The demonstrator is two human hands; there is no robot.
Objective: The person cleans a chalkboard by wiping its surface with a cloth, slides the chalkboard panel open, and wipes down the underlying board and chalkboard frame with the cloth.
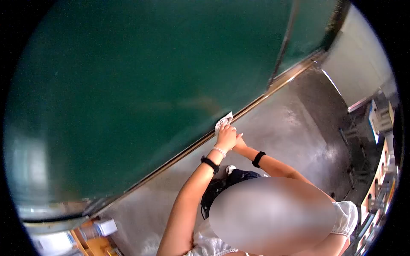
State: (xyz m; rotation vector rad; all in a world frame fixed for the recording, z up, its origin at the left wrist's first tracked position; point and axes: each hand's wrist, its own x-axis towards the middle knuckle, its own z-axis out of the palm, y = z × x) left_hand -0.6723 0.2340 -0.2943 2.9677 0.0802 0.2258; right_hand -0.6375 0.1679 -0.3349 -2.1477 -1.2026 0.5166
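My left hand (pixel 226 136), with a beaded bracelet and a black band at the wrist, is closed on a crumpled white cloth (pixel 224 121). The cloth is pressed at the lower edge of a green chalkboard (pixel 141 85), by its ledge (pixel 252 105). Close against the left hand, on its right side, is my right hand (pixel 240 143), with a black band on its wrist. One of its fingertips shows, but most of its fingers are hidden behind the left hand, so its grip cannot be made out.
The ledge runs diagonally under the board. Grey floor (pixel 273 123) lies below it. Desks and chairs (pixel 376 123) stand along the right edge. At the lower left are a wooden piece of furniture (pixel 96 246) and a white box (pixel 106 227). A pale wall panel (pixel 356 64) is at upper right.
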